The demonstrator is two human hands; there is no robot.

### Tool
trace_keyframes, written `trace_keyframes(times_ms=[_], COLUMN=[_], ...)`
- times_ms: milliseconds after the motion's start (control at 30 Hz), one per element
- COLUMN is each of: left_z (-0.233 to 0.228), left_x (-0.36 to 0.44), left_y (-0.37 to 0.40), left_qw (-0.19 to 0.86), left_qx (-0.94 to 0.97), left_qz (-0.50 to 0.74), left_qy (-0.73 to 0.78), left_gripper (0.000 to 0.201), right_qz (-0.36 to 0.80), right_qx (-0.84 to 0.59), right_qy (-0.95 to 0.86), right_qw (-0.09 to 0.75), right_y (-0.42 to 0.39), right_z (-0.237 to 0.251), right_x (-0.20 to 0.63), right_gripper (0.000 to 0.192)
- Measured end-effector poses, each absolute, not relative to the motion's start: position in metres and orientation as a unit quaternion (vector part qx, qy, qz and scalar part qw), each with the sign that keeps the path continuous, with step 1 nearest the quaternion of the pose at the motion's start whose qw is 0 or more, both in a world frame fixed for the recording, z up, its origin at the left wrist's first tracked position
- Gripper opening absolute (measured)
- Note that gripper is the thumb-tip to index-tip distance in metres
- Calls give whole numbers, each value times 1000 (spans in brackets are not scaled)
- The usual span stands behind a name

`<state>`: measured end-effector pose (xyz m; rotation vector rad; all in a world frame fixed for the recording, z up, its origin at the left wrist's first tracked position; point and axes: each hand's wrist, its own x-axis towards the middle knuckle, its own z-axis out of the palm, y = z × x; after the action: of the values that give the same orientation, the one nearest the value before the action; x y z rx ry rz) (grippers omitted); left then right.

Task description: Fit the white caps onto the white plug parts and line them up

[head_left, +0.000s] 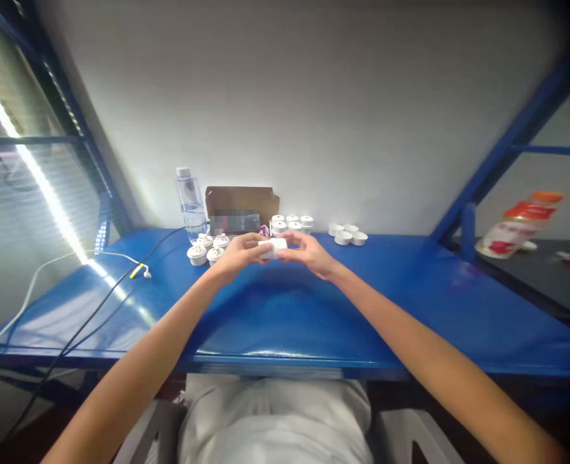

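Observation:
Both hands grip a white cylindrical plastic piece [274,247], held sideways a little above the blue table. My left hand [239,256] has its fingers and thumb closed on the left end. At the other end, the fingertips of my right hand [313,255] pinch the piece. Several white round parts with small raised tops [197,254] stand just left of my left hand. Behind the hands is a group of white round parts with flat tops [293,223]. Several small white cups [347,234] sit further right. Fingers partly cover the held piece.
The blue table [285,322] meets a pale wall. At its back stand a water bottle [190,203] and an open cardboard box [241,196] with a phone [241,223] before it. A black cable [106,299] and a white cable [38,270] cross the left side. Blue frame posts flank the table.

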<state>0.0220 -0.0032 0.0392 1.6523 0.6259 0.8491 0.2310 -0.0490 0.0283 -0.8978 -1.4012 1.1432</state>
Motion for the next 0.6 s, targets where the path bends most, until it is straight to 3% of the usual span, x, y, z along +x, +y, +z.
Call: trace_keyframes(times_ms=[233,400,600], left_z=[36,35,27], left_x=[26,32,37], left_y=[-6,-10,-12], left_qw=[449,382,553], left_qx=[755,785,709], left_qz=[410,386,327], left_qy=[246,298,291], left_gripper=[43,42,46], right_qz=[505,492,501], right_qx=[-444,-534,-537], right_qy=[-537,-474,-503], right_qw=[510,498,455], right_y=[-49,-42,-45], right_z=[30,22,17], right_x=[228,229,228], right_gripper=[35,49,60])
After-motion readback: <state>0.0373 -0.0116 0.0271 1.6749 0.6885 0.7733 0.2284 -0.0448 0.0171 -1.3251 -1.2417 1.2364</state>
